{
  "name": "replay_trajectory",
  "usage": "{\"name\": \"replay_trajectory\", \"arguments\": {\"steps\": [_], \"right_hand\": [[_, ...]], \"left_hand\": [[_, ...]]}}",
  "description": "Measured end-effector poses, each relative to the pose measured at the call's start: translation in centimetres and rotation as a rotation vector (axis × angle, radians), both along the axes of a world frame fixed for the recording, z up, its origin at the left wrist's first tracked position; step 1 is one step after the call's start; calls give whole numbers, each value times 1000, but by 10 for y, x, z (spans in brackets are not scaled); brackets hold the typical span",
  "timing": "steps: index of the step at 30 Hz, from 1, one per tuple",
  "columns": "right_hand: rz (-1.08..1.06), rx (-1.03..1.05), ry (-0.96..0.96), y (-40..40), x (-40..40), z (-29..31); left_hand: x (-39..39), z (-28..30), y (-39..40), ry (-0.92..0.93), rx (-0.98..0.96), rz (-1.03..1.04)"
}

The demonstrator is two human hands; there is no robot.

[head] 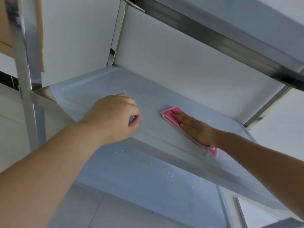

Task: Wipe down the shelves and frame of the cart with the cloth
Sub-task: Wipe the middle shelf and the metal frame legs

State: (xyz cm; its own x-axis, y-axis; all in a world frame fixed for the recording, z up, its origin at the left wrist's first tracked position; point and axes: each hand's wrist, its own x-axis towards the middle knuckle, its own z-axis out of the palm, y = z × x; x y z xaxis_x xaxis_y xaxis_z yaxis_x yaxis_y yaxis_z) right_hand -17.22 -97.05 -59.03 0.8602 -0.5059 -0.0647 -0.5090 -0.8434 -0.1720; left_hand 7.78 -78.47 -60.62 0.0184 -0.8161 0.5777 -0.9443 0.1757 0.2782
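A folded pink cloth (171, 112) lies flat on the middle shelf (92, 89) of the steel cart. My right hand (195, 127) presses on the cloth with its fingers stretched out flat, pointing to the far left. My left hand (113, 117) hovers over or rests on the shelf's left part, fingers curled in loosely with nothing seen in them. Small water drops (120, 149) dot the shelf's front lip and the lower shelf (131, 178).
The cart's upper shelf (230, 30) overhangs at the top right. Shiny upright posts stand at the left (24, 63), the back (117, 33) and the right (266, 106). A white wall is behind, pale floor tiles (9, 125) are to the left and below.
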Motion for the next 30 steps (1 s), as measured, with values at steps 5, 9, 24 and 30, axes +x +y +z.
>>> {"name": "replay_trajectory", "arguments": {"steps": [5,9,24,30], "right_hand": [[-362,12,51,-63,1,3],[-610,15,-40,-103,2,3],[-622,26,-62,-124,40,0],[-382,-6,7,-67,69,2]], "left_hand": [[5,-4,3,-24,9,-49],[24,-5,8,-32,-14,-17],[26,-16,10,69,-2,-27],[27,-16,9,52,-7,-26]]}}
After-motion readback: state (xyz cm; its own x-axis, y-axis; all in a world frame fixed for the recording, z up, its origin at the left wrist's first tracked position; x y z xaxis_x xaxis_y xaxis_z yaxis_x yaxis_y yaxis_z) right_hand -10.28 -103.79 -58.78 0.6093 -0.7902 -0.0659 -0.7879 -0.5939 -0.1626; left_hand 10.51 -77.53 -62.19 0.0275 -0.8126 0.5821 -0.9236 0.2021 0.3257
